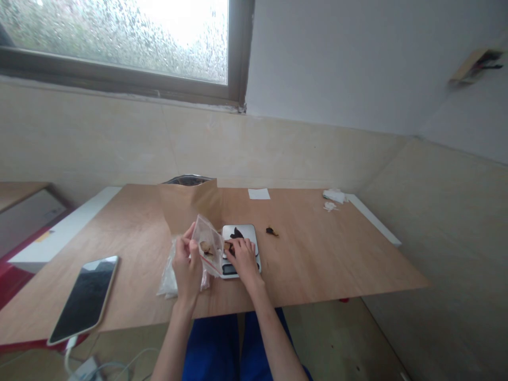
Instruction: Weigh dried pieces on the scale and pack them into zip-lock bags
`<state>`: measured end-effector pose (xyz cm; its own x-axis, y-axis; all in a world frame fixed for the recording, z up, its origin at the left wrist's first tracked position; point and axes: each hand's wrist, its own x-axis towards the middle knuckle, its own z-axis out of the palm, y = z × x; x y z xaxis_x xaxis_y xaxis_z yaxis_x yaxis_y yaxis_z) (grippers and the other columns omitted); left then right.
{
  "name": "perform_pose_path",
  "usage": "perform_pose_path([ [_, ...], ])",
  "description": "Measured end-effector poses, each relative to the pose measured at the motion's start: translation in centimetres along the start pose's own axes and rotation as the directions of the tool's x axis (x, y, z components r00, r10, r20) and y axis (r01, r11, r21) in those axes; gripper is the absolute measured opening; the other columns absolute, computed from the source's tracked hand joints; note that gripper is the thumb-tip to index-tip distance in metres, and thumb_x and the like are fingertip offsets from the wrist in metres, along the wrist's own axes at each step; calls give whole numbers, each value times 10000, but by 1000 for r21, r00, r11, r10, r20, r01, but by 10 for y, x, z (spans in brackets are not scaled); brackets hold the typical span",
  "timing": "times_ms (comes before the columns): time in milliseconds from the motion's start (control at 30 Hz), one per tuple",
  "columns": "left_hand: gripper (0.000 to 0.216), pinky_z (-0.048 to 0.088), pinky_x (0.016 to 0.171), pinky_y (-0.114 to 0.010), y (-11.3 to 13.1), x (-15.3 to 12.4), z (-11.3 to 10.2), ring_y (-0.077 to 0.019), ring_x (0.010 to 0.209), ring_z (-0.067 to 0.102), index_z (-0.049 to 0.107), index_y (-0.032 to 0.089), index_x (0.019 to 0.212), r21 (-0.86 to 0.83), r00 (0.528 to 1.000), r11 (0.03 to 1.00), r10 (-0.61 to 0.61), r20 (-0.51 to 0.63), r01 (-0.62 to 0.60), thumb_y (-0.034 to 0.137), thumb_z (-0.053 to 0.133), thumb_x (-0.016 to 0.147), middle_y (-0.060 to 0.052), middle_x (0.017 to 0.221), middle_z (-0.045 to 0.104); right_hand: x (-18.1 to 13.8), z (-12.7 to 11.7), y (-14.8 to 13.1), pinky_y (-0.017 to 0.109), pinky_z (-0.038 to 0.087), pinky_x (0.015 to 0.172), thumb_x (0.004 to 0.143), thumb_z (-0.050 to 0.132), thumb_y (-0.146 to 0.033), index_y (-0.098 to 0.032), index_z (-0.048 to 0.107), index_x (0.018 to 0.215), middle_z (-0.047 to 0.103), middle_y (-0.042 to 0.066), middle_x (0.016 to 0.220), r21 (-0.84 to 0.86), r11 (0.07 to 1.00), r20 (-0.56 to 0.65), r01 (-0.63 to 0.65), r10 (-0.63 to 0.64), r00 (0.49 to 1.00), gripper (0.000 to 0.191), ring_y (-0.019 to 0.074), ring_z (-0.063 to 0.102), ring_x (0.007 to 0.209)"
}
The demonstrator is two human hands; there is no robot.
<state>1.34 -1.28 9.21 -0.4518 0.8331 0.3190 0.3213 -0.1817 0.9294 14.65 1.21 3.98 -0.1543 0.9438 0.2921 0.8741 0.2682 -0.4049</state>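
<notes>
My left hand (pixel 186 264) is closed on a small clear zip bag (pixel 209 244) with a red seal line, held upright above the wooden tabletop (pixel 317 254); brown pieces show inside it. My right hand (pixel 241 258) rests over a small silver kitchen scale (pixel 243 233), its fingers pinched on a brown piece (pixel 228 246) at the bag's mouth. A dark piece (pixel 237 233) lies on the scale's plate. Under my left hand lies a pile of more clear bags (pixel 169 278).
A tall brown paper pouch (pixel 190 203) stands open behind the scale. A dark scrap (pixel 272 231) lies right of the scale. A phone (pixel 85 299) on a cable lies at front left. A white slip (pixel 259 193) and crumpled tissue (pixel 334 197) sit far back.
</notes>
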Motion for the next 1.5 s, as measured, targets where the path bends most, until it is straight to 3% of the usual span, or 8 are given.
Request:
perform_pose_path([
  [233,245,447,764,-314,-8,-2,2,-184,878,592,358,233,677,-45,999,998,-40,-17,40,410,395,842,-98,1162,607,5,-11,5,345,415,797,891,470,-318,-193,621,921,672,75,935,304,949,-85,-80,111,990,198,211,584,883],
  [467,225,412,761,-296,-7,-8,7,-175,893,591,361,226,683,8,1000,1000,2,-10,-2,360,388,862,-82,1259,563,-3,-61,-37,244,452,636,856,472,-451,-193,553,874,627,33,798,771,629,-239,-99,430,871,271,146,571,688],
  [567,209,401,743,-285,-4,-11,11,-163,865,588,375,221,695,16,1000,1000,13,-4,-13,338,384,868,-68,1268,558,-6,-72,-51,243,448,638,855,488,-422,-199,548,886,622,24,793,744,664,-234,-73,361,903,233,141,568,676],
  [767,219,403,670,-275,-1,-15,13,-137,734,573,360,218,690,-5,1000,1000,11,-5,-11,335,381,874,-68,1274,556,-9,-70,-46,303,416,737,889,437,-365,-203,574,896,634,30,744,445,893,-197,-73,177,964,212,175,583,707],
  [1033,242,428,715,-303,-2,-16,12,-157,780,598,349,220,678,-43,997,997,-62,-42,60,366,386,867,-83,1231,584,-1,-41,-9,288,455,764,905,350,-269,-185,569,908,625,74,912,529,843,-211,-95,240,948,235,176,580,859],
  [1233,247,446,851,-349,-9,-16,16,-204,1012,582,453,198,776,-210,988,975,-96,-119,69,430,403,848,-116,1188,601,5,4,10,417,397,934,788,497,-154,-166,528,1142,532,137,1164,218,969,-84,-119,140,987,356,247,481,1103],
  [1367,292,450,875,-345,-14,-15,17,-206,1068,567,502,185,882,-275,986,957,-131,-102,99,459,405,850,-124,1218,581,7,17,14,406,409,908,792,466,-92,-169,571,1050,574,122,1076,150,979,-94,-139,154,984,289,240,512,1035],
  [1500,297,460,855,-339,-12,-13,16,-217,1078,562,513,186,893,-306,980,940,-182,-85,149,466,429,838,-121,1216,579,10,11,18,377,435,875,767,467,-73,-161,583,953,606,105,989,329,929,-129,-169,221,967,236,219,550,960],
])
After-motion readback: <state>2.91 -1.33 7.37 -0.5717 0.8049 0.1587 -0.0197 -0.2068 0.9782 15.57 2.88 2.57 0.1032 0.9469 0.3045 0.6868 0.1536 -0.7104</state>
